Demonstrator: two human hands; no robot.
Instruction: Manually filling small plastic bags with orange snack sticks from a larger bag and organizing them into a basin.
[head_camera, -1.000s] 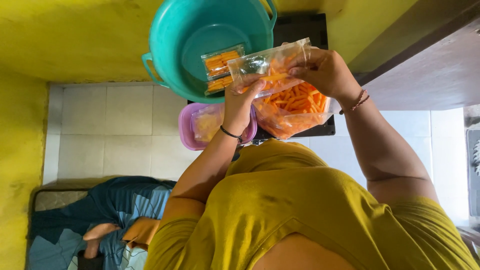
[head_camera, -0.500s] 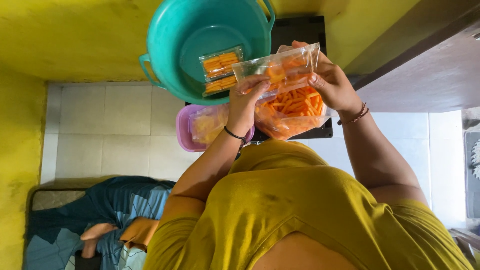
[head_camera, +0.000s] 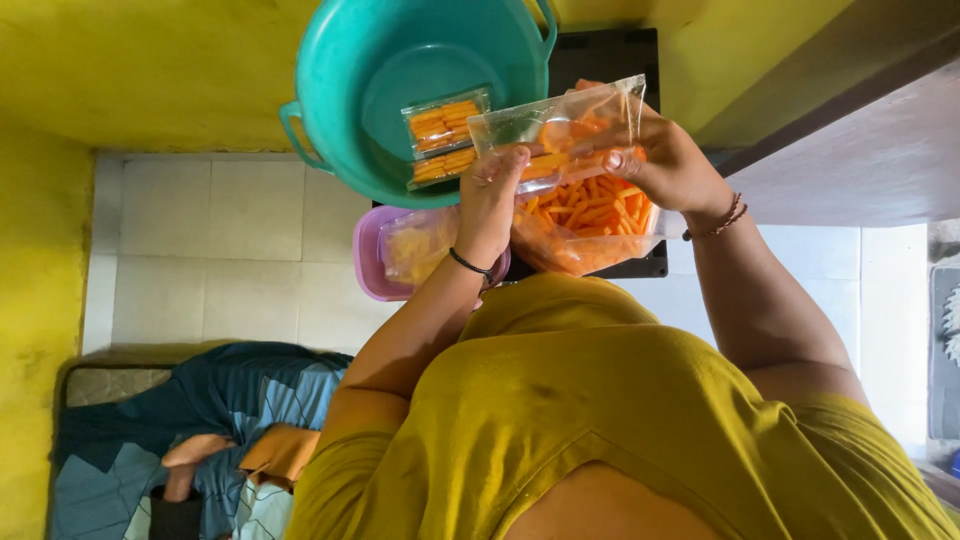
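My left hand (head_camera: 490, 205), with a black band on the wrist, and my right hand (head_camera: 668, 160), with a beaded bracelet, both grip a small clear packet (head_camera: 560, 125) holding a few orange snack sticks. The packet is held flat, my fingers pinching its lower edge. Just under it lies a large clear bag of orange sticks (head_camera: 590, 225), open at the top, resting on a black tray (head_camera: 610, 55). A teal basin (head_camera: 340, 90) beyond my left hand holds two filled packets (head_camera: 445, 135).
A pink bowl (head_camera: 368, 265) with empty clear bags (head_camera: 415, 245) sits beside the large bag on the white tiled floor (head_camera: 210, 250). Yellow walls stand at the left and top. A mattress with blue cloth (head_camera: 200, 410) lies at lower left. A wooden surface (head_camera: 870, 150) is at right.
The small packet has shifted slightly in my hands, and my left fingers have closed further along its edge. The basin, bowl and large bag stay put.
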